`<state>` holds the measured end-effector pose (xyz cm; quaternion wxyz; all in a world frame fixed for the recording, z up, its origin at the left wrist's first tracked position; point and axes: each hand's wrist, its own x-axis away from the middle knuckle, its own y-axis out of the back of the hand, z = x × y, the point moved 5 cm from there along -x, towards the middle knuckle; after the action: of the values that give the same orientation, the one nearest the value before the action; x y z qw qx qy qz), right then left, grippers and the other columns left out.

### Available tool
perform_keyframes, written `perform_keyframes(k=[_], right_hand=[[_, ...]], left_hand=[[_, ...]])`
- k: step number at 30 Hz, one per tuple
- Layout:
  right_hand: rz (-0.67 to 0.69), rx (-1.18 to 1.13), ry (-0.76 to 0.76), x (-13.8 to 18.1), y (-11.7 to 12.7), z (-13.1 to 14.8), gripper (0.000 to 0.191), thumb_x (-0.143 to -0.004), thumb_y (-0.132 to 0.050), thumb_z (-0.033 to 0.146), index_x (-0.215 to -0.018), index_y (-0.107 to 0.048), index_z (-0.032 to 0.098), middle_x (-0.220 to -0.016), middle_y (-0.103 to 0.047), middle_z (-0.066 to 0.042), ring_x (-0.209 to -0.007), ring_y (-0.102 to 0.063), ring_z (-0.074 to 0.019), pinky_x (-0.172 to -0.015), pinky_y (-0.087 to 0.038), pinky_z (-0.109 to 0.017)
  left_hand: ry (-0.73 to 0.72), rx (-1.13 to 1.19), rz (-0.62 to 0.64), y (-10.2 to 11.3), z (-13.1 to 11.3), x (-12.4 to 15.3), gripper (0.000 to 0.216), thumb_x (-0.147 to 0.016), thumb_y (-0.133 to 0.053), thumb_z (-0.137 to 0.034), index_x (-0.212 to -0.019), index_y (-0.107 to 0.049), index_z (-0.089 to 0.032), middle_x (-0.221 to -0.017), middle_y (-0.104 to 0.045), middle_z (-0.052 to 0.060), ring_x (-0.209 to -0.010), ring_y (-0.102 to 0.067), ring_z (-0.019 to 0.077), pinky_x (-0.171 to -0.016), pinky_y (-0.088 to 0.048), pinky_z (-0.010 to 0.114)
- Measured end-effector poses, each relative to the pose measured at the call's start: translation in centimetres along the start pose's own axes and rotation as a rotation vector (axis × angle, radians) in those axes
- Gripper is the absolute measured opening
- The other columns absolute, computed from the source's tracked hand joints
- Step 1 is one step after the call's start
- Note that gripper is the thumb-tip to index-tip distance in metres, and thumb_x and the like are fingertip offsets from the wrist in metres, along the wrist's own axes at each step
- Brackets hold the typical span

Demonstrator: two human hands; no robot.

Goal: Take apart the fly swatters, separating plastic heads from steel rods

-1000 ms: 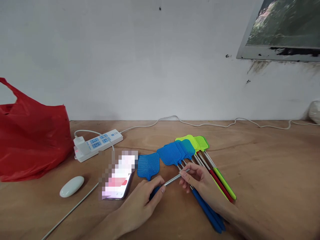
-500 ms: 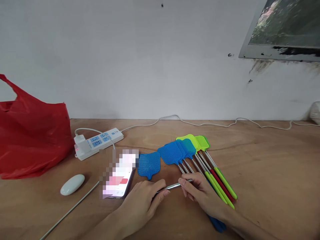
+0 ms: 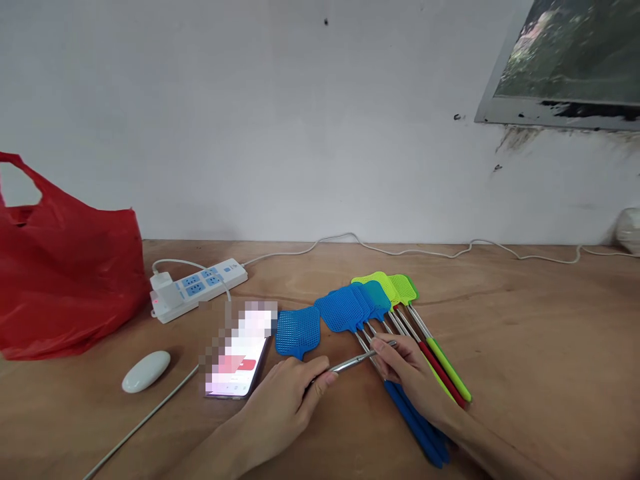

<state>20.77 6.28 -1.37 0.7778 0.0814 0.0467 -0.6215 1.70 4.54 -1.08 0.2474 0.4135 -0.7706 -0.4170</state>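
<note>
My left hand (image 3: 285, 400) is closed round the handle end of a thin metal rod (image 3: 356, 361). My right hand (image 3: 407, 373) pinches the rod's far tip between thumb and fingers. The rod spans the gap between the two hands, just above the wooden table (image 3: 525, 347). A loose blue swatter head (image 3: 298, 331) lies flat just beyond my left hand. Under and beyond my right hand lies a fanned row of fly swatters (image 3: 370, 298) with blue and green heads, metal shafts and blue, red and green grips.
A phone (image 3: 239, 360) with a lit screen lies left of my left hand. Further left are a white mouse (image 3: 146, 371), a white power strip (image 3: 197, 287) with cables, and a red plastic bag (image 3: 65, 267). A white wall stands behind the table.
The rod's right end, held by my right hand, dipped towards the table and has risen again, a little further right. My left hand has stayed about where it was.
</note>
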Motion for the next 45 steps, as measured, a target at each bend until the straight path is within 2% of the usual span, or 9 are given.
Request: perform_keyframes(k=[5, 11, 16, 20, 25, 30, 33, 39, 45], right_hand=[[0.089, 0.025, -0.023, -0.1, -0.6, 0.3, 0.056, -0.093, -0.054, 0.064, -0.058, -0.042, 0.022, -0.057, -0.037, 0.004, -0.054, -0.033, -0.0124, -0.051, -0.024, -0.029], [0.15, 0.01, -0.118, 0.4, -1.9, -0.2, 0.06, -0.092, -0.05, 0.069, -0.057, -0.051, 0.02, -0.057, -0.041, 0.003, -0.052, -0.036, -0.0112, -0.05, -0.023, -0.028], [0.179, -0.052, -0.116, 0.7, -2.7, -0.6, 0.059, -0.093, -0.054, 0.064, -0.054, -0.043, 0.021, -0.053, -0.034, 0.006, -0.048, -0.029, -0.0095, -0.048, -0.021, -0.028], [0.136, -0.04, -0.122, 0.6, -2.1, -0.6, 0.059, -0.092, -0.056, 0.063, -0.054, -0.039, 0.022, -0.05, -0.032, 0.006, -0.047, -0.028, -0.0092, -0.046, -0.02, -0.027], [-0.027, -0.155, -0.183, -0.4, 0.4, -1.1, 0.059, -0.08, -0.068, 0.067, -0.057, -0.036, 0.023, -0.05, -0.027, 0.009, -0.043, -0.019, -0.0068, -0.04, -0.014, -0.025], [-0.144, -0.159, -0.111, -1.0, 2.1, -0.6, 0.062, -0.078, -0.069, 0.069, -0.051, -0.037, 0.022, -0.048, -0.025, 0.009, -0.044, -0.019, -0.0072, -0.04, -0.014, -0.025], [-0.117, -0.116, -0.083, -0.9, 1.7, -0.1, 0.064, -0.081, -0.067, 0.069, -0.048, -0.037, 0.022, -0.048, -0.027, 0.007, -0.046, -0.021, -0.0077, -0.042, -0.016, -0.026], [-0.09, -0.191, -0.17, -0.9, 1.5, -0.5, 0.059, -0.073, -0.075, 0.067, -0.054, -0.04, 0.023, -0.048, -0.026, 0.01, -0.043, -0.016, -0.0066, -0.039, -0.012, -0.025], [0.067, -0.136, -0.189, -0.3, 0.1, -0.2, 0.058, -0.084, -0.064, 0.066, -0.054, -0.047, 0.021, -0.047, -0.03, 0.009, -0.041, -0.018, -0.0055, -0.04, -0.013, -0.025]], left_hand=[[0.03, -0.003, 0.012, -0.3, 0.6, 0.1, 0.041, -0.106, -0.027, -0.044, -0.085, -0.053, -0.021, -0.083, -0.062, 0.004, -0.082, -0.057, 0.0247, -0.073, -0.036, 0.034], [0.05, 0.026, 0.019, -0.4, -0.3, 0.1, 0.041, -0.106, -0.028, -0.046, -0.084, -0.052, -0.022, -0.08, -0.06, 0.003, -0.079, -0.056, 0.0237, -0.071, -0.036, 0.033], [0.042, 0.067, 0.033, -0.7, -0.9, 0.4, 0.039, -0.106, -0.029, -0.045, -0.083, -0.052, -0.022, -0.08, -0.061, 0.003, -0.08, -0.058, 0.0236, -0.071, -0.037, 0.033], [0.024, 0.099, 0.01, -0.9, -0.6, 0.3, 0.042, -0.106, -0.029, -0.046, -0.077, -0.048, -0.022, -0.076, -0.06, 0.002, -0.076, -0.057, 0.0219, -0.068, -0.037, 0.031], [0.013, 0.118, -0.049, -0.4, -0.3, 0.1, 0.045, -0.105, -0.027, -0.049, -0.075, -0.046, -0.022, -0.074, -0.059, 0.002, -0.073, -0.056, 0.0211, -0.067, -0.037, 0.031], [0.022, 0.154, -0.042, -0.2, -0.5, 0.0, 0.048, -0.105, -0.025, -0.052, -0.072, -0.043, -0.022, -0.07, -0.055, 0.0, -0.071, -0.054, 0.0201, -0.066, -0.036, 0.031], [0.041, 0.135, -0.036, 0.1, -0.2, 0.0, 0.048, -0.104, -0.026, -0.052, -0.073, -0.046, -0.022, -0.072, -0.056, 0.001, -0.073, -0.054, 0.0206, -0.068, -0.037, 0.031], [0.048, 0.12, -0.014, 0.8, 0.3, 0.3, 0.047, -0.104, -0.028, -0.052, -0.072, -0.047, -0.022, -0.071, -0.052, 0.0, -0.075, -0.053, 0.0206, -0.069, -0.038, 0.031], [0.02, 0.143, 0.013, 0.8, -0.6, 0.5, 0.038, -0.103, -0.036, -0.049, -0.078, -0.047, -0.022, -0.074, -0.053, -0.001, -0.074, -0.051, 0.0191, -0.067, -0.035, 0.03]])
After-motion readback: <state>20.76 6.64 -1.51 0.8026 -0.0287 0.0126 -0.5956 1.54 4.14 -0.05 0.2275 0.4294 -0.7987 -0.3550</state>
